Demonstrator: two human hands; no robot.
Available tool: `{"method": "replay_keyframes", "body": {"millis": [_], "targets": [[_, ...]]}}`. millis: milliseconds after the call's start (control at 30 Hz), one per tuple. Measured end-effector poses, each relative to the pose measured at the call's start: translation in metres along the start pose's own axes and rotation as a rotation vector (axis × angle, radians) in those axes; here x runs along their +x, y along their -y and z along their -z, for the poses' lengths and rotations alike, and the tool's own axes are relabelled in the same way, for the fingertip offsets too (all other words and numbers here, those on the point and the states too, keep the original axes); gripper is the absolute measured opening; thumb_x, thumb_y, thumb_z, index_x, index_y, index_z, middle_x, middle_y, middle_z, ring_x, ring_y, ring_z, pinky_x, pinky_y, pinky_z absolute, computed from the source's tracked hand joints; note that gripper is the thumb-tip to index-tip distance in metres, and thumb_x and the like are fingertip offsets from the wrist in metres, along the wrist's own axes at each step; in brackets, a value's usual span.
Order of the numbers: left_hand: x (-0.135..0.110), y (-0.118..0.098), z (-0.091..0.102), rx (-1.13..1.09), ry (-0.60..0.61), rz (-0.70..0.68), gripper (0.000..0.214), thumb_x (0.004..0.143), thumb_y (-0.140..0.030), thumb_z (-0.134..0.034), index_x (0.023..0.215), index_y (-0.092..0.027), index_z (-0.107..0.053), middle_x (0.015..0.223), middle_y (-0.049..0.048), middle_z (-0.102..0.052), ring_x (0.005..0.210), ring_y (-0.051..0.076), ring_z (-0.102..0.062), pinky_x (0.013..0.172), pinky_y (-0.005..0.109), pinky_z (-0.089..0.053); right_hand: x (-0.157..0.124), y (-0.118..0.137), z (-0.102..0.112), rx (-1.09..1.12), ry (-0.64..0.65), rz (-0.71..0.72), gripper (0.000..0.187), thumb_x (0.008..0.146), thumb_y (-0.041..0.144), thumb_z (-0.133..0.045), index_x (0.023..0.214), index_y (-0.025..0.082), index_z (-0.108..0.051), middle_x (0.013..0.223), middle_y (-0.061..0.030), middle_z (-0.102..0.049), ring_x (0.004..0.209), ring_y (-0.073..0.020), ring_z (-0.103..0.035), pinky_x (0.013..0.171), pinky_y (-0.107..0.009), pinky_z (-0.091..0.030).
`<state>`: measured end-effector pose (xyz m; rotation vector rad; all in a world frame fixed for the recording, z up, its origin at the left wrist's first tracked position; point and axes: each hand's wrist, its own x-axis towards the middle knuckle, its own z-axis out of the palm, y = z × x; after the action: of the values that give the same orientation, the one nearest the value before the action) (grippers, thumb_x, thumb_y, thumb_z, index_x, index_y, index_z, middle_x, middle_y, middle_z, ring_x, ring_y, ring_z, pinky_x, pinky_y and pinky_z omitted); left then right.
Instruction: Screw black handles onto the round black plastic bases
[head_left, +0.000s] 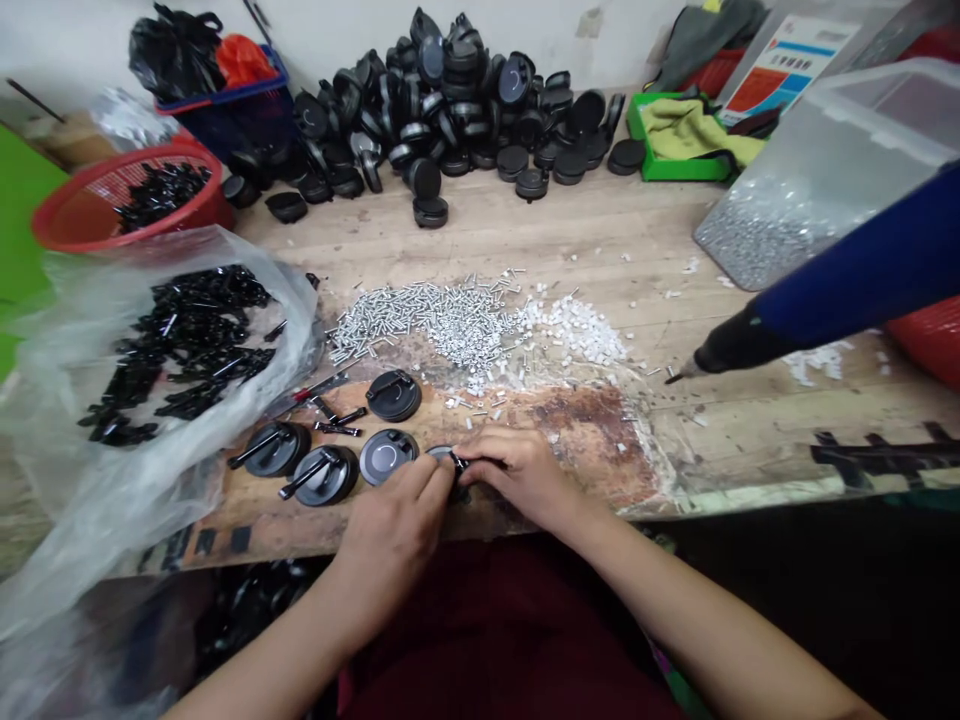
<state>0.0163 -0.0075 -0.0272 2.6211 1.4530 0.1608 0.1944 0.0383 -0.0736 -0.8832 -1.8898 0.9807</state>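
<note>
At the table's front edge, my left hand (409, 500) is closed round a round black disc-shaped part (442, 453), mostly hidden by the fingers. From the other side my right hand (517, 470) pinches a small black piece (459, 462) at the disc's rim. Left of my hands lie a disc with a grey face (388, 457) and two discs with black levers across them, one nearer (322, 475) and one farther left (271, 448). Another disc (394, 395) sits behind. Loose black levers (337, 428) lie beside them.
Metal pins (420, 315) and white plastic bits (585, 330) are heaped mid-table. A blue powered screwdriver (825, 270) juts in from the right. A plastic bag (292, 290) of black levers spreads left, below a red basket (67, 215). Discs (450, 110) pile by the wall.
</note>
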Motion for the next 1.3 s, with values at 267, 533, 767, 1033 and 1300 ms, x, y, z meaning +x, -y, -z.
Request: {"method": "replay_keyframes", "body": {"millis": [267,533,767,1033,1300], "targets": [[-0.003,0.000,0.001,0.117,-0.050,-0.070,0.029,0.086,-0.004,-0.037,0.106,-0.013,-0.056,0.082,0.0064,-0.061,0.067,0.019,-0.058,0.053,0.028,-0.048,-0.001,0.009,0.002,-0.036,0.062,-0.011,0.019,0.086,0.017,-0.059,0.102,0.019,-0.069,0.091,-0.0057,-0.069,0.084,-0.0153,-0.066,0.077,-0.028,-0.055],[-0.001,-0.005,0.008,-1.027,-0.289,0.566,0.025,0.086,-0.030,-0.057,0.108,-0.018,-0.060,0.055,-0.0059,-0.055,0.043,0.009,-0.051,0.042,0.019,-0.043,-0.014,0.048,0.012,0.010,-0.218,-0.137,0.057,0.071,0.043,-0.075,0.122,0.024,-0.056,0.118,-0.0090,-0.057,0.110,-0.0229,-0.056,0.095,-0.038,-0.049],[0.000,-0.018,0.015,-1.357,-0.321,0.686,0.026,0.081,-0.028,-0.064,0.104,-0.017,-0.067,0.045,-0.0077,-0.051,0.034,0.005,-0.043,0.036,0.016,-0.037,-0.018,0.055,-0.016,0.005,-0.144,-0.227,0.067,0.071,0.046,-0.074,0.128,0.028,-0.044,0.124,-0.0075,-0.058,0.115,-0.0219,-0.056,0.100,-0.039,-0.047],[-0.001,-0.011,0.011,-1.393,-0.369,0.665,0.017,0.073,-0.024,-0.072,0.089,-0.022,-0.075,0.053,-0.0048,-0.060,0.040,0.003,-0.044,0.037,0.012,-0.034,-0.010,0.058,0.002,-0.043,0.018,-0.063,0.059,0.075,0.038,-0.072,0.125,0.020,-0.047,0.119,-0.0103,-0.060,0.112,-0.0189,-0.058,0.096,-0.032,-0.049],[0.000,-0.015,0.010,-1.287,-0.457,0.603,0.015,0.075,-0.018,-0.070,0.086,-0.026,-0.076,0.090,-0.0022,-0.076,0.081,0.010,-0.069,0.075,0.014,-0.053,-0.015,0.063,-0.005,-0.088,-0.049,-0.091,0.056,0.078,0.038,-0.069,0.126,0.021,-0.045,0.119,-0.0092,-0.059,0.113,-0.0175,-0.057,0.098,-0.030,-0.047]]}}
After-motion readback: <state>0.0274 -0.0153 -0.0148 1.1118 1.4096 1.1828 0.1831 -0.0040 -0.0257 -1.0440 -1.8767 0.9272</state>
